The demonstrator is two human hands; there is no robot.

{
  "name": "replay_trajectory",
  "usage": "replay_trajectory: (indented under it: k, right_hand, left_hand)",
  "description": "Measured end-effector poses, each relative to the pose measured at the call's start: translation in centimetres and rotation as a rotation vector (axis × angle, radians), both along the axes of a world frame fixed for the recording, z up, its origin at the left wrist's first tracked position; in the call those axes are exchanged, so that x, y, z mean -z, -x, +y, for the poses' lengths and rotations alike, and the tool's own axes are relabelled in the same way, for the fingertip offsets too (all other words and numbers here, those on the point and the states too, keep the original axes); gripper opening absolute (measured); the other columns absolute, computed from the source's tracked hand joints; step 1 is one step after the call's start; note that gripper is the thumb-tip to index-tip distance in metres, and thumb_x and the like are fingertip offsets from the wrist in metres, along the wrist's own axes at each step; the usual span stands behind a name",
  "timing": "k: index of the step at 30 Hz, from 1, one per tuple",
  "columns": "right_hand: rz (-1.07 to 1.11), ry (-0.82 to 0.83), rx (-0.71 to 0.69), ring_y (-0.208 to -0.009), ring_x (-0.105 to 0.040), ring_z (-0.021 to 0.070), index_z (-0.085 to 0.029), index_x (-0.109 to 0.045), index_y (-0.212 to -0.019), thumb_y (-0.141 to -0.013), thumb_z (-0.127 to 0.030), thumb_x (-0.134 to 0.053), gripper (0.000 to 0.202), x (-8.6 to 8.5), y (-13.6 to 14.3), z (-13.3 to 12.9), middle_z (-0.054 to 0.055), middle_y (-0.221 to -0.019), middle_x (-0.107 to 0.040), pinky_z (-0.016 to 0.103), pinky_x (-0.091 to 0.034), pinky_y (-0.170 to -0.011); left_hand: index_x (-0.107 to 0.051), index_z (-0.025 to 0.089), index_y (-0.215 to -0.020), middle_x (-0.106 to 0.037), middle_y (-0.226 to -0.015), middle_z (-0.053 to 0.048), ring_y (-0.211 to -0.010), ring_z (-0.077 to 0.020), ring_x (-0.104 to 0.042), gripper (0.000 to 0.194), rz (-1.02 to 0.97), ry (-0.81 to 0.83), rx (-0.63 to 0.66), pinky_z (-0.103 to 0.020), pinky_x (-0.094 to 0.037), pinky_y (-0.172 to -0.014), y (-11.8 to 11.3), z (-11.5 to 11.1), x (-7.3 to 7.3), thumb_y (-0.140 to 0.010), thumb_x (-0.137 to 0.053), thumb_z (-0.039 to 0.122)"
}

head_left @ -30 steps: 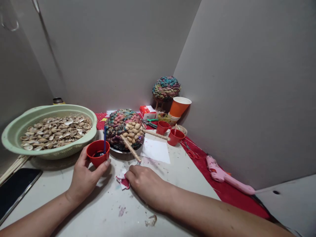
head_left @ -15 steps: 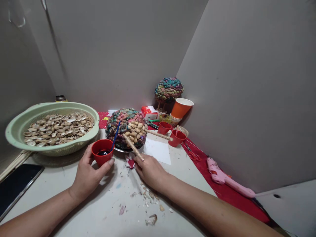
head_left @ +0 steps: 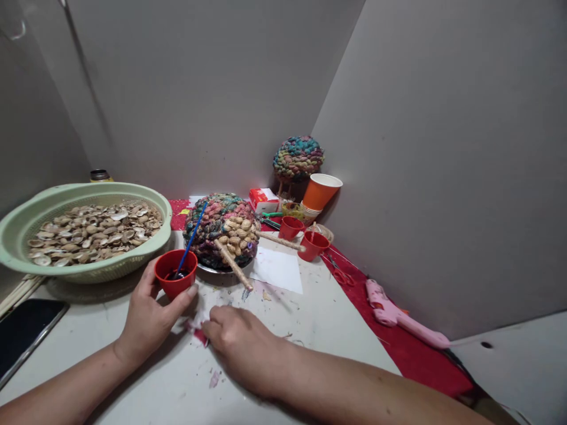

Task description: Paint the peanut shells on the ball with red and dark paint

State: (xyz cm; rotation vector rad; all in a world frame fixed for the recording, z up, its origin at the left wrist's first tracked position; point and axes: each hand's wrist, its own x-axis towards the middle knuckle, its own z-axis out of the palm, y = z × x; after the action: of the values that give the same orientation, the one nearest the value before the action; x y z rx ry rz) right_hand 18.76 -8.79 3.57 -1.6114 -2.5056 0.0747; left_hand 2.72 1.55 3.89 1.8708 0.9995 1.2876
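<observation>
My left hand (head_left: pixel 146 319) is wrapped round a small red cup (head_left: pixel 173 287) with dark liquid inside. A thin blue stick (head_left: pixel 193 233), perhaps a brush, leans in the cup. Lower on the table, my right hand (head_left: pixel 248 348) is closed on a crumpled white tissue (head_left: pixel 201 336) with crimson stains, pressed against the tabletop. Just beyond the cup, a dome (head_left: pixel 221 227) covered in painted peanut shells sits on a metal plate (head_left: pixel 215 270). One patch of its shells is unpainted. Two wrapped sticks, a near one (head_left: pixel 234 267) and a right one (head_left: pixel 283 241), jut from it.
At left stand a green colander (head_left: pixel 88 273) of shells and a dark phone (head_left: pixel 29 330). Behind are a second painted dome (head_left: pixel 299 158), orange paper cups (head_left: pixel 322 190) and red cups (head_left: pixel 314 246). A pink glue gun (head_left: pixel 398 319) and red-handled scissors (head_left: pixel 342 276) lie right.
My right hand has moved toward me and left with the tissue, away from the near stick. Shell scraps seen there earlier are gone from view. The blue stick has shifted in the cup.
</observation>
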Motion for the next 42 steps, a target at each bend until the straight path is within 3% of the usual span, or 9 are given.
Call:
replay_trajectory:
  k: [4,6,13,18,23,27,32,36,42]
  right_hand:
    - [0.001,0.024,-0.206,-0.065,-0.055,0.0162,-0.016,-0.067,-0.089,-0.082,-0.018,-0.068,0.007,-0.2,1.3,-1.7,0.003,-0.079,-0.068,0.027,-0.038,-0.055]
    - [0.011,0.025,-0.196,-0.067,-0.056,0.0168,-0.015,-0.067,-0.09,-0.084,-0.016,-0.066,0.005,-0.2,0.7,-2.0,0.004,-0.081,-0.068,0.028,-0.038,-0.056]
    - [0.086,-0.004,0.243,-0.075,-0.06,0.019,-0.011,-0.07,-0.088,-0.095,-0.008,-0.048,0.023,0.2,-7.0,-0.1,0.011,-0.087,-0.067,0.028,-0.043,-0.068]
    - [0.211,0.006,0.384,-0.086,-0.066,0.0184,-0.015,-0.073,-0.104,-0.094,-0.008,-0.05,0.026,0.0,-10.4,0.9,0.009,-0.095,-0.071,0.028,-0.049,-0.08]
    - [0.317,0.06,0.351,-0.083,-0.066,0.0168,-0.017,-0.074,-0.102,-0.094,-0.016,-0.056,0.019,-0.3,-9.6,1.3,0.007,-0.093,-0.072,0.027,-0.049,-0.078]
    - [0.352,0.108,0.267,-0.075,-0.062,0.0141,-0.016,-0.073,-0.09,-0.09,-0.009,-0.057,0.017,-0.6,-8.1,1.1,0.004,-0.085,-0.07,0.024,-0.047,-0.073]
    - [0.354,0.176,0.143,-0.067,-0.057,0.0119,-0.015,-0.069,-0.077,-0.085,-0.003,-0.057,0.019,-1.4,-6.3,-1.3,0.002,-0.075,-0.066,0.021,-0.044,-0.067]
    - [0.378,0.19,0.083,-0.069,-0.061,0.012,-0.017,-0.071,-0.084,-0.089,-0.009,-0.058,0.016,-2.0,-5.8,-3.9,0.003,-0.079,-0.069,0.02,-0.046,-0.067]
    - [0.407,-0.001,0.331,-0.084,-0.066,0.0161,-0.015,-0.071,-0.099,-0.099,-0.021,-0.045,0.027,-2.2,-10.3,-5.6,0.008,-0.091,-0.071,0.026,-0.052,-0.078]
  left_hand:
    - [-0.058,0.022,-0.12,-0.068,-0.115,-0.007,-0.103,-0.0241,-0.067,0.053,-0.006,0.015,-0.004,-0.039,-0.057,-0.09,0.2,-0.1,0.1,-0.074,-0.079,0.04]
    - [-0.059,0.022,-0.119,-0.069,-0.114,-0.007,-0.103,-0.0244,-0.067,0.052,0.005,-0.005,-0.01,-0.04,-0.056,-0.092,0.3,-0.1,0.1,-0.074,-0.079,0.04]
    - [-0.059,0.022,-0.12,-0.068,-0.115,-0.007,-0.103,-0.0243,-0.066,0.051,0.02,-0.011,0.007,-0.041,-0.055,-0.093,0.3,-0.1,0.2,-0.076,-0.077,0.039]
    - [-0.06,0.023,-0.119,-0.068,-0.114,-0.006,-0.104,-0.0243,-0.065,0.049,0.034,-0.031,0.023,-0.042,-0.053,-0.095,0.2,0.0,0.2,-0.076,-0.077,0.038]
    - [-0.06,0.024,-0.119,-0.066,-0.116,-0.006,-0.106,-0.0253,-0.063,0.047,0.037,-0.028,0.034,-0.045,-0.051,-0.097,0.1,0.1,0.3,-0.078,-0.077,0.039]
    - [-0.06,0.023,-0.119,-0.067,-0.114,-0.006,-0.104,-0.0255,-0.064,0.05,0.026,0.003,0.042,-0.044,-0.053,-0.095,0.2,0.2,0.4,-0.076,-0.078,0.041]
    - [-0.059,0.022,-0.121,-0.066,-0.118,-0.007,-0.105,-0.025,-0.065,0.053,0.028,0.039,0.035,-0.039,-0.057,-0.09,0.3,0.1,0.2,-0.075,-0.077,0.042]
    - [-0.06,0.023,-0.118,-0.069,-0.115,-0.006,-0.102,-0.0249,-0.067,0.052,0.049,0.041,0.01,-0.038,-0.059,-0.088,0.3,0.0,-0.1,-0.074,-0.078,0.043]
    - [-0.06,0.021,-0.119,-0.07,-0.115,-0.005,-0.104,-0.0259,-0.066,0.055,0.118,0.111,-0.053,-0.04,-0.054,-0.096,0.1,-0.4,-1.0,-0.074,-0.076,0.049]
